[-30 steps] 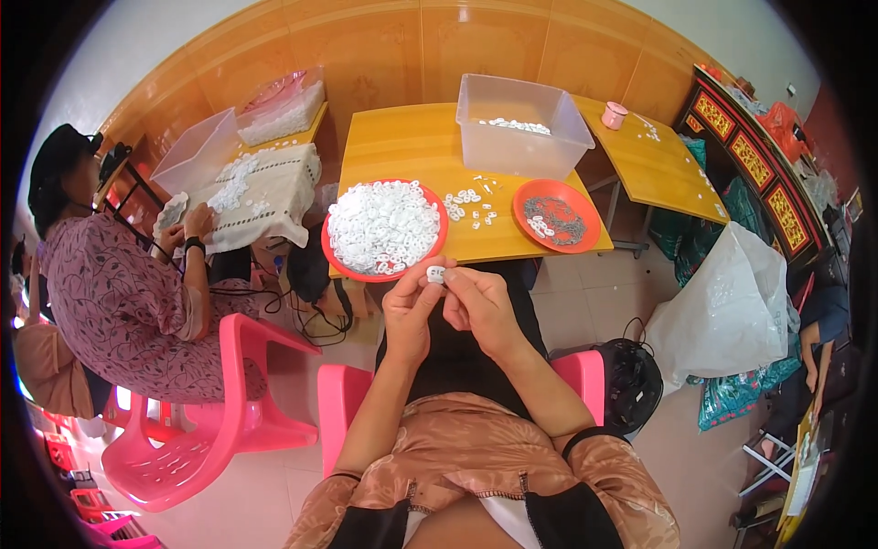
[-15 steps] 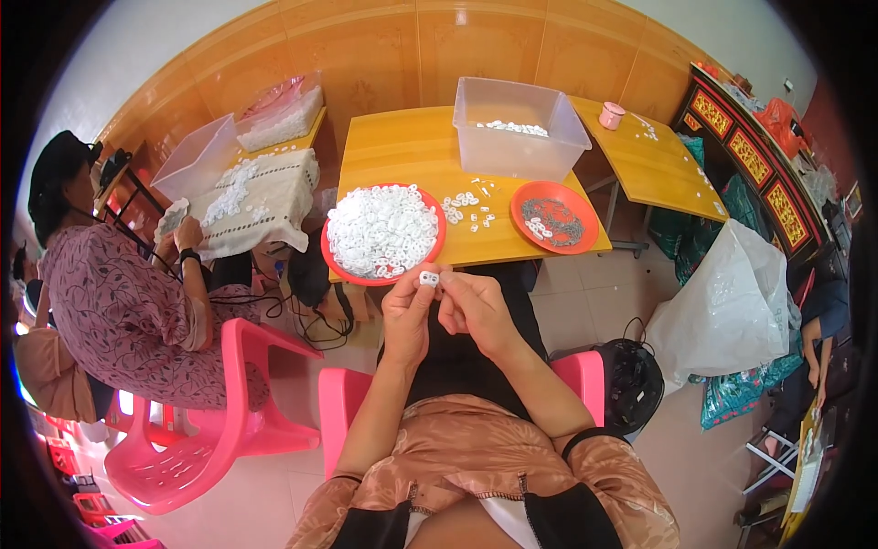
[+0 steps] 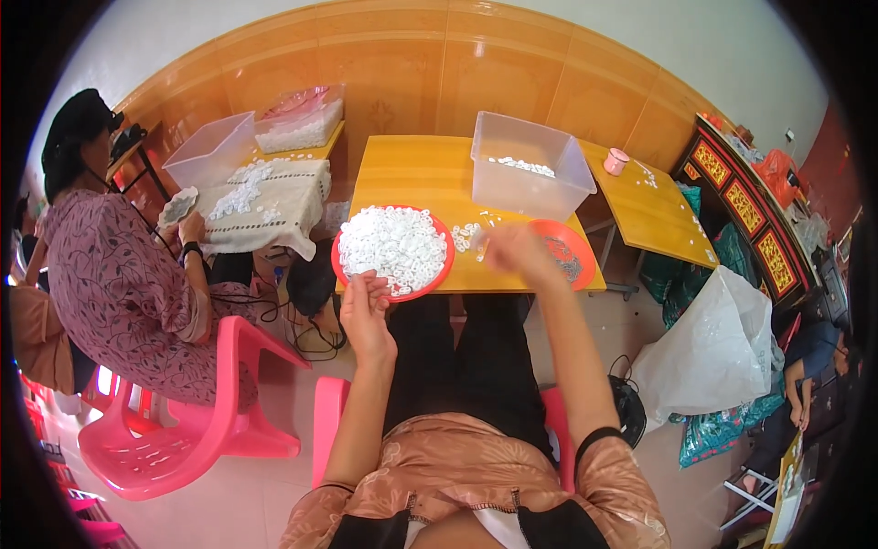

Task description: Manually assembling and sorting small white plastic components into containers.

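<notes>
My left hand (image 3: 368, 322) is at the front rim of a red bowl (image 3: 449, 266) heaped with small white plastic pieces (image 3: 393, 242). Its fingers are bent together near the pile; whatever they may hold is hidden. My right hand (image 3: 519, 253), smeared by motion, passes over the table between some loose white pieces (image 3: 465, 236) and a red plate (image 3: 585, 271). Small grey metal parts (image 3: 569, 260) lie in that plate, which my right hand and wrist partly cover. Whether the right fingers hold anything does not show.
A clear plastic bin (image 3: 530, 188) with some white pieces stands on the yellow table (image 3: 402, 169). At the left, a person (image 3: 137, 265) works beside a cloth-covered table (image 3: 297, 197). A pink cup (image 3: 615, 162) stands on the right table; a white sack (image 3: 704, 343) is below it.
My hands, together on a white piece before, have parted. The left has moved left to the bowl's front rim, the right forward and right over the table towards the red plate.
</notes>
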`<action>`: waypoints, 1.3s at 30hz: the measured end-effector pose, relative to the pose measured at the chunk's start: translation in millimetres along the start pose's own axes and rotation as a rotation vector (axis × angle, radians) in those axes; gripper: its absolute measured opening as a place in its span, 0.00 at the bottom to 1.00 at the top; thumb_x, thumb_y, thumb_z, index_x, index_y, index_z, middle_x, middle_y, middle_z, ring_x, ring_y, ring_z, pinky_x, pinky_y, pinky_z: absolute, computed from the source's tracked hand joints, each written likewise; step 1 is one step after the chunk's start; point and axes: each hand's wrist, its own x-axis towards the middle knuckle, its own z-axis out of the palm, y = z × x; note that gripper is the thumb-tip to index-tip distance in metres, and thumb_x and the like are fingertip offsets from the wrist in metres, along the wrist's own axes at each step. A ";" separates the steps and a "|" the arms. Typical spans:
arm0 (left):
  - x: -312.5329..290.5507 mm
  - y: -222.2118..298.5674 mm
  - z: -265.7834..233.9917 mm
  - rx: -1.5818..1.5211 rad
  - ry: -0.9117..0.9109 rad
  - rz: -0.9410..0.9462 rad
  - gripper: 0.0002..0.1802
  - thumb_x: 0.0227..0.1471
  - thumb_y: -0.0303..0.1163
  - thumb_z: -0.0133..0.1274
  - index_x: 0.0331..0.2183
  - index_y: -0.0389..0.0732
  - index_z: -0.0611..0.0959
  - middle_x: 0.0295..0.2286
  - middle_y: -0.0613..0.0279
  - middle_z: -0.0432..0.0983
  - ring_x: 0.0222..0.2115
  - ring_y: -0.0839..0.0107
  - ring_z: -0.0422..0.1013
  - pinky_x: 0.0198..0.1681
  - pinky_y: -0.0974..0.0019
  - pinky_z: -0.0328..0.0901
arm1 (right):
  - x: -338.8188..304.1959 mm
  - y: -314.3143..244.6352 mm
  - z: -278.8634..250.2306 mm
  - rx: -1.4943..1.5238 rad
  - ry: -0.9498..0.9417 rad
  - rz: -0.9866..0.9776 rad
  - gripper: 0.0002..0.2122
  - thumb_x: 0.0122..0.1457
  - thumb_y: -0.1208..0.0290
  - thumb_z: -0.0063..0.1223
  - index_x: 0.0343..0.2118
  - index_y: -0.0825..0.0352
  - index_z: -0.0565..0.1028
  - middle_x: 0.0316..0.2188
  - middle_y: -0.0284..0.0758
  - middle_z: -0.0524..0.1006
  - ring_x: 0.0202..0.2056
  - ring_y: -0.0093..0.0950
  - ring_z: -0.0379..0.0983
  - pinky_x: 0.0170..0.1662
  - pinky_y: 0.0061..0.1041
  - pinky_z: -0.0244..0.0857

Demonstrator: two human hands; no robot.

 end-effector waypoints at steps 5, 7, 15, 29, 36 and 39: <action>-18.0 -4.7 14.4 0.246 -0.084 0.198 0.10 0.56 0.31 0.44 0.30 0.35 0.77 0.26 0.64 0.74 0.26 0.82 0.67 0.28 0.79 0.58 | 50.3 -36.5 -38.7 0.476 0.568 0.323 0.15 0.57 0.59 0.48 0.30 0.69 0.75 0.12 0.27 0.67 0.12 0.12 0.53 0.15 0.12 0.43; -44.7 -5.0 35.1 0.340 -0.209 0.130 0.07 0.54 0.29 0.46 0.29 0.36 0.78 0.27 0.63 0.75 0.27 0.80 0.68 0.28 0.78 0.59 | 53.4 -40.6 -25.1 0.578 0.704 0.229 0.15 0.58 0.59 0.47 0.29 0.69 0.73 0.11 0.26 0.64 0.13 0.11 0.53 0.15 0.13 0.42; -89.6 -34.1 51.5 0.076 -0.572 -0.601 0.24 0.52 0.32 0.46 0.51 0.39 0.64 0.45 0.60 0.67 0.46 0.72 0.64 0.48 0.66 0.59 | 55.9 -44.3 39.6 0.879 0.958 0.085 0.13 0.60 0.63 0.44 0.26 0.68 0.70 0.11 0.25 0.62 0.13 0.12 0.54 0.16 0.12 0.44; -92.3 -59.5 35.4 -0.096 -0.388 -0.747 0.22 0.41 0.20 0.42 0.43 0.38 0.68 0.37 0.62 0.70 0.39 0.72 0.67 0.46 0.68 0.61 | 33.8 -20.8 87.3 0.885 1.008 0.155 0.13 0.59 0.65 0.45 0.23 0.69 0.69 0.11 0.26 0.62 0.14 0.13 0.56 0.17 0.12 0.47; -97.2 -63.3 39.5 -0.051 -0.397 -0.608 0.24 0.38 0.17 0.41 0.43 0.37 0.68 0.37 0.62 0.69 0.40 0.74 0.66 0.46 0.71 0.61 | 31.6 -24.4 85.8 0.894 1.002 0.211 0.12 0.59 0.65 0.45 0.23 0.68 0.69 0.12 0.26 0.62 0.14 0.13 0.55 0.17 0.12 0.45; -96.5 -62.7 38.2 -0.048 -0.445 -0.547 0.25 0.38 0.16 0.38 0.44 0.36 0.67 0.37 0.63 0.68 0.41 0.76 0.64 0.47 0.73 0.57 | 32.1 -34.3 77.4 0.947 0.986 0.241 0.12 0.59 0.65 0.45 0.24 0.68 0.69 0.12 0.26 0.62 0.13 0.13 0.54 0.15 0.12 0.43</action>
